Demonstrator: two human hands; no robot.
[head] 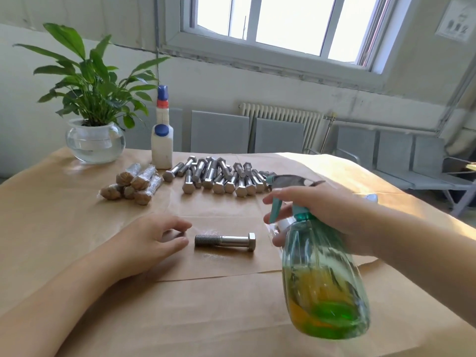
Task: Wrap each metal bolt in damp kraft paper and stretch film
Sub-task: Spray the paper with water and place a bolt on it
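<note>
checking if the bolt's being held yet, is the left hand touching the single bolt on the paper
Apart. The head view shows a strip of bare kraft paper between the left hand and the threaded end of the bolt.

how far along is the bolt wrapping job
Done: a small pile of wrapped bolts. In hand: one bare bolt lies on the kraft paper sheet; the right hand aims a spray bottle at it, the left hand rests alongside. Left: the larger heap of unwrapped bolts.

Plain institutional room, radiator (282, 117) under window (280, 24), metal waiting seats (396, 161)
</note>
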